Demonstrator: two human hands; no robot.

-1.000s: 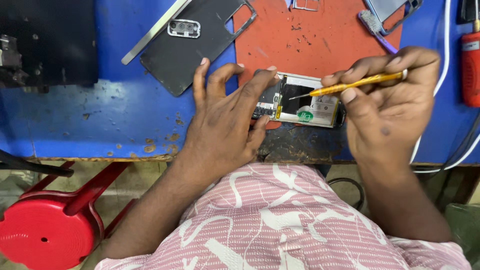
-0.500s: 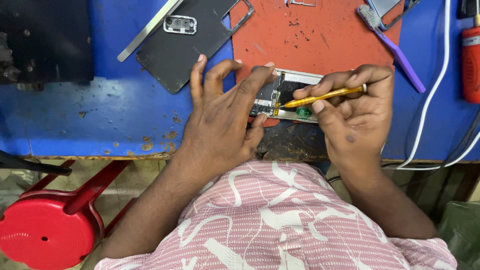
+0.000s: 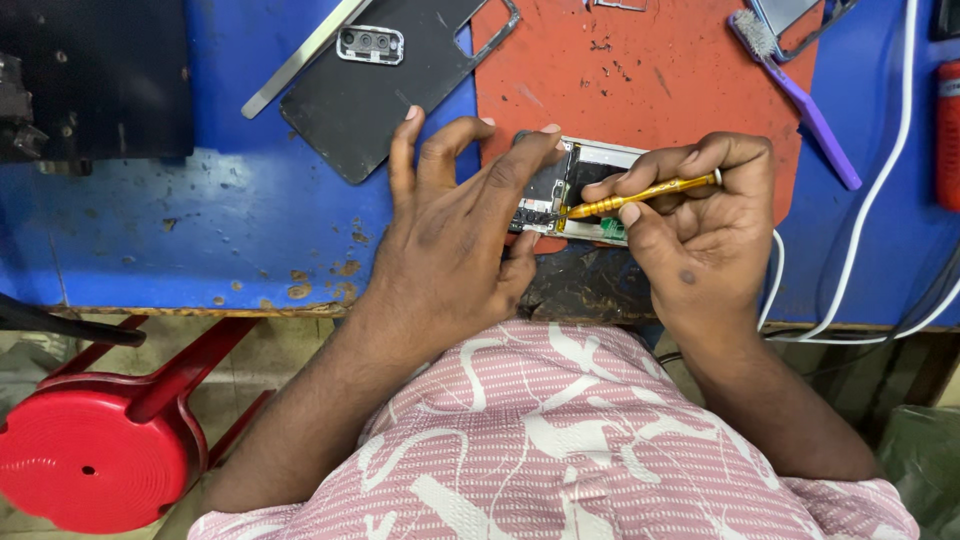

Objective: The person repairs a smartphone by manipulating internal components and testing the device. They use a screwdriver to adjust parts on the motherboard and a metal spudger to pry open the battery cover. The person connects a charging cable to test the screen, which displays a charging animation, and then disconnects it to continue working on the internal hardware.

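Head view: left hand (image 3: 455, 235) flat, steadying opened phone (image 3: 580, 190); right hand (image 3: 700, 225) pinching yellow screwdriver (image 3: 640, 195); I'd keep its tip square.

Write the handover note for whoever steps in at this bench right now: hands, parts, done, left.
Left hand: flat on the opened phone, fingers steadying its left end on the red mat.
Right hand: pinching a yellow screwdriver, tip down on the phone's board near the left end.
Parts: black back cover lies off, up left on the blue bench, with a camera bezel on it; purple brush up right.
Done: back cover off, internals exposed.
Left: screw work at the tip looks unfinished; reassembly not started.
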